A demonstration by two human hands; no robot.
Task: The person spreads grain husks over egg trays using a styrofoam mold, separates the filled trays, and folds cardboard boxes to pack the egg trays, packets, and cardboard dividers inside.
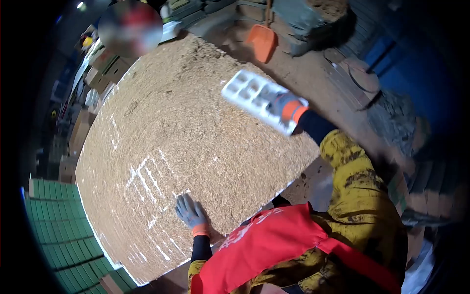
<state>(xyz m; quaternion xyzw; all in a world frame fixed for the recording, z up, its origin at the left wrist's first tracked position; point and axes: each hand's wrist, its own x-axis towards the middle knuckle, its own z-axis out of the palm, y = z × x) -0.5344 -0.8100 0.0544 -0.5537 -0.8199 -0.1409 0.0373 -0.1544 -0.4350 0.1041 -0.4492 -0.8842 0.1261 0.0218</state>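
Note:
My right hand, in a grey glove with an orange cuff, grips a white tray with square compartments by its near end. That tray is tilted and slightly smeared by motion over the far right part of the table. Lying flat with fingers stretched out, my left hand touches a wide layer of brown, grainy loose material. White edges in a grid pattern show through this layer left of my left hand; the rest of what lies under it is hidden.
Stacked green boxes or trays stand along the lower left. Cardboard boxes line the far left. An orange shovel lies beyond the table, near a large plastic-wrapped sack. A blurred patch hides something at the top left.

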